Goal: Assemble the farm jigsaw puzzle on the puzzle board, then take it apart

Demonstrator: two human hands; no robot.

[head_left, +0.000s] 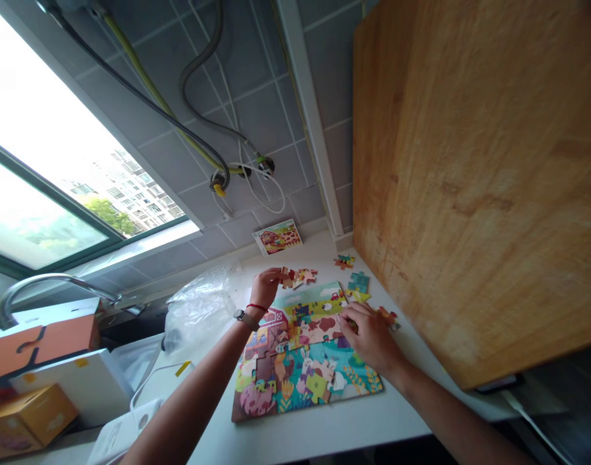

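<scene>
A colourful farm jigsaw puzzle (pixel 302 355) lies partly assembled on the white counter (pixel 324 429). My left hand (pixel 265 286), with a watch and a red string at the wrist, pinches a loose puzzle piece (pixel 287 278) just beyond the puzzle's far edge. My right hand (pixel 370 336) rests with bent fingers on the puzzle's right side, fingertips pressing on a piece near the middle. Several loose pieces (pixel 305 276) lie beyond the puzzle, and others (pixel 358 282) at its far right corner.
A reference picture card (pixel 277 237) leans against the tiled wall. A crumpled clear plastic bag (pixel 198 310) sits left of the puzzle. A large wooden board (pixel 474 181) stands on the right. A tap (pixel 43 284), boxes (pixel 38 342) and a window are at the left.
</scene>
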